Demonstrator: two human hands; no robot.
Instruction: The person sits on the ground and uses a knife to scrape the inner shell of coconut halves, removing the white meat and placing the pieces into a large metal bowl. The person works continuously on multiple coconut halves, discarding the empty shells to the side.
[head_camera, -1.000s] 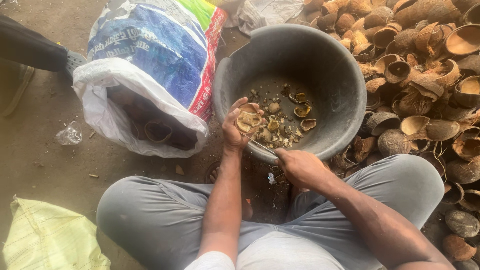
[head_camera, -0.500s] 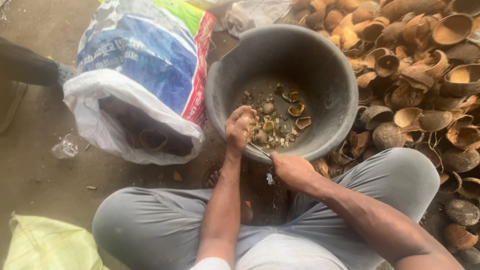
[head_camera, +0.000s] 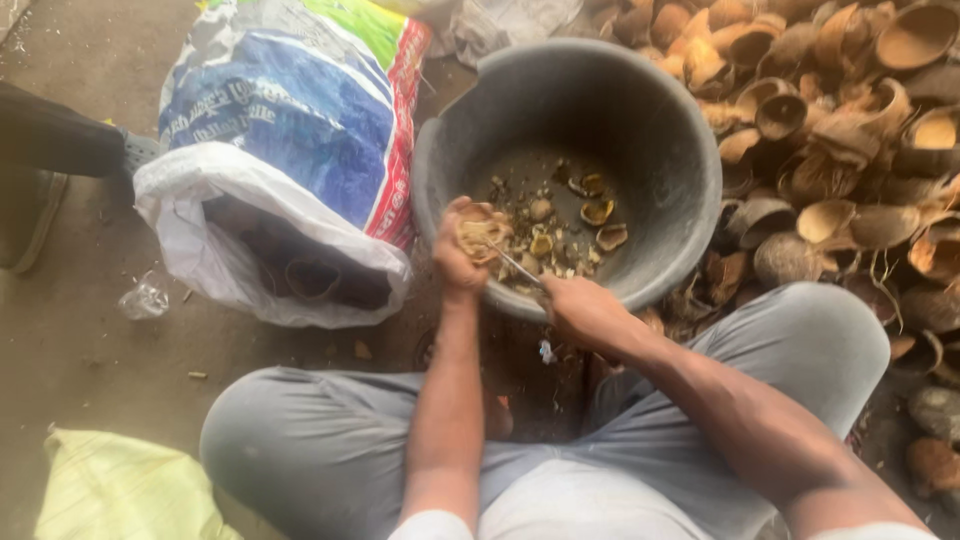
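Note:
My left hand (head_camera: 455, 255) grips a coconut shell half (head_camera: 482, 236) over the near rim of a dark grey round tub (head_camera: 560, 95). My right hand (head_camera: 582, 308) holds a thin metal knife (head_camera: 515, 266) whose tip sits inside the shell. Small pieces of coconut and shell (head_camera: 570, 225) lie on the tub's bottom. I sit cross-legged in grey trousers with the tub between my knees.
A heap of empty coconut shells (head_camera: 840, 130) fills the right side. A printed blue and white sack (head_camera: 290, 150), open toward me, lies left of the tub with shells inside. A yellow-green bag (head_camera: 110, 490) is at lower left. A dark sandal and leg (head_camera: 50, 150) sit at far left.
My left hand has stayed at the tub's near rim with the shell. My right hand has brought the knife up into the shell. The view has shifted slightly.

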